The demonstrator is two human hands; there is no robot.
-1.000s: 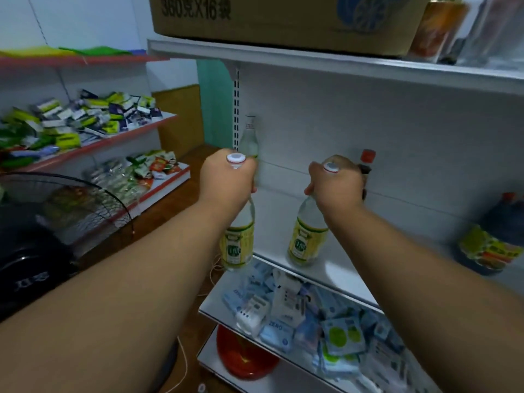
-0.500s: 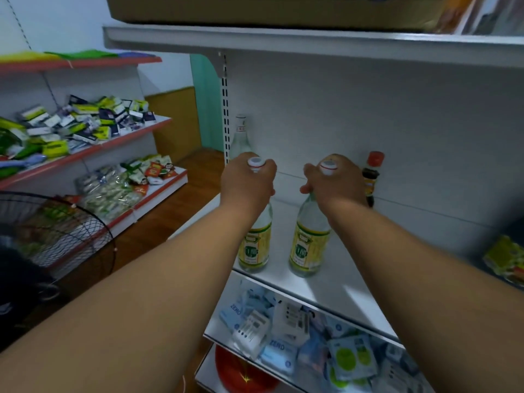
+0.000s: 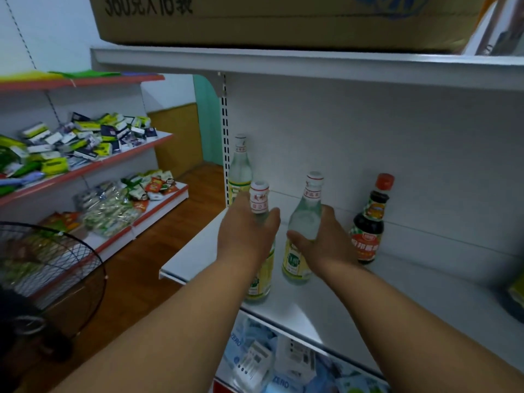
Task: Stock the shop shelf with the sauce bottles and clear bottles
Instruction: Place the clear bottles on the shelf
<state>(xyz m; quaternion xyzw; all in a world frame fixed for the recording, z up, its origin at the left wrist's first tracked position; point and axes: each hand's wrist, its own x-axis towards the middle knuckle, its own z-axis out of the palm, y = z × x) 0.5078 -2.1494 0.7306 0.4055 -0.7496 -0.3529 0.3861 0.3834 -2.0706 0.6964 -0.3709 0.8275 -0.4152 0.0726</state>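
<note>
Two clear bottles with white caps and yellow-green labels stand side by side on the white shelf (image 3: pixel 397 296). My left hand (image 3: pixel 243 236) wraps the shoulder of the left clear bottle (image 3: pixel 259 195). The right clear bottle (image 3: pixel 307 214) is held at its body by my right hand (image 3: pixel 329 245), thumb in front. A third clear bottle (image 3: pixel 240 165) stands behind them at the shelf's back left corner. A dark sauce bottle (image 3: pixel 368 222) with a red cap stands against the back wall, just right of my right hand.
A cardboard box (image 3: pixel 255 21) sits on the shelf above. The shelf below holds blue and white packets (image 3: pixel 266 361). A black fan guard (image 3: pixel 56 268) stands at the left, with side shelves of snack packets (image 3: pixel 85 137) behind it. A yellow-green item (image 3: pixel 517 290) shows at the right edge.
Both hands have slid from the bottle caps down to the shoulders and bodies. The two bottles now stand deeper on the shelf, closer to the sauce bottle.
</note>
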